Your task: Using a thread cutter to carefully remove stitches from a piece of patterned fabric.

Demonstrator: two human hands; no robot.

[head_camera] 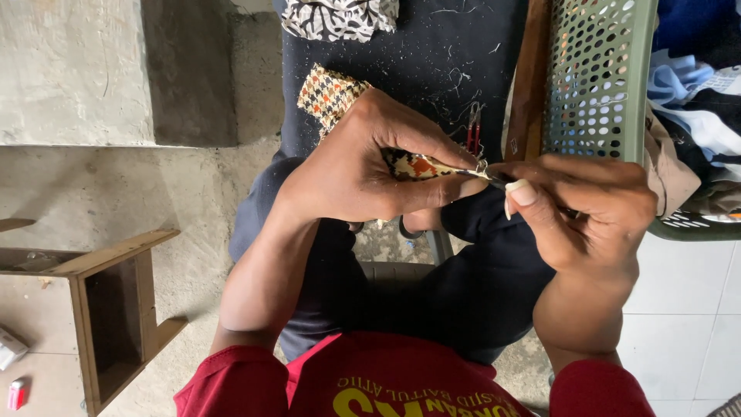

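Head view: bare concrete floor lies beneath my lap. My left hand (pixel 363 158) pinches a houndstooth fabric piece (pixel 333 94), soft, light and limp, best gripped near its seam edge. My right hand (pixel 590 208) closes on a small metal thread cutter (pixel 485 174), beside a green perforated basket (pixel 598 77).

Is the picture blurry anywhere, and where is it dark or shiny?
Head view: left hand, right hand and patterned cloth look sharp; daylight is soft, with a dark shadow beside the concrete step; white floor tiles look brightest; straight edges bend slightly near the corners.
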